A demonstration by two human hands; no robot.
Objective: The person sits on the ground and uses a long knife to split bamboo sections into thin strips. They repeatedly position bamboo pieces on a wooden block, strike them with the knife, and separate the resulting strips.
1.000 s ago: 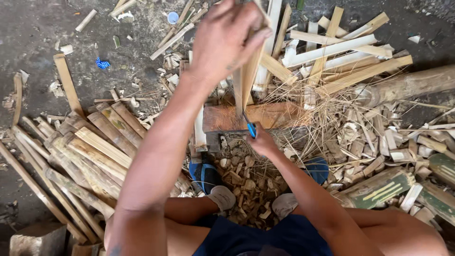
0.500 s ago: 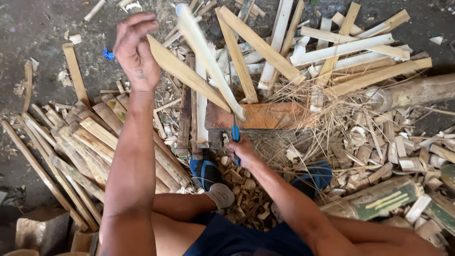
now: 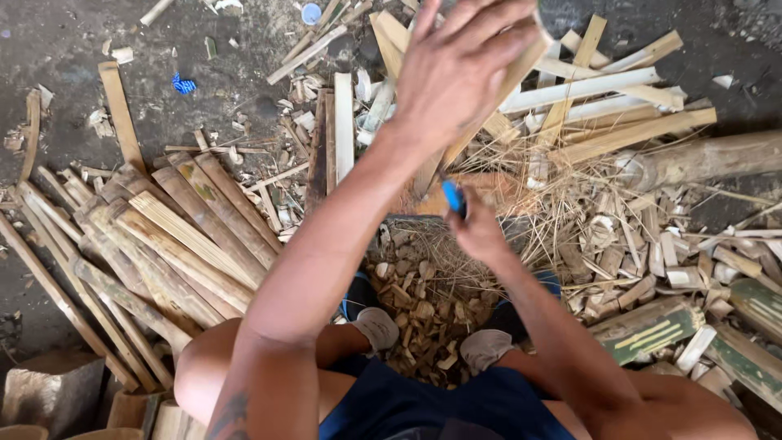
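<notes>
My left hand (image 3: 464, 69) is raised over the middle of the scene, shut on a pale bamboo strip (image 3: 481, 122) that slants down toward a reddish wooden block (image 3: 509, 189). The hand and arm hide most of the block. Just below, my right hand (image 3: 479, 235) grips a blue-handled blade tool (image 3: 454, 198) close to the strip's lower end; its blade is hidden. My knees and feet frame a heap of small bamboo chips (image 3: 423, 301).
A stack of split bamboo slats (image 3: 163, 236) lies on the left. More pale slats (image 3: 603, 90) fan out at the back right, beside a thick log (image 3: 709, 159). Green-skinned bamboo pieces (image 3: 652, 330) and shavings litter the right. A blue scrap (image 3: 184, 84) lies on the dirt.
My left hand swung out left with a long strip, then came back to the centre above the block, holding a strip. My right hand with the blue tool has stayed by the block.
</notes>
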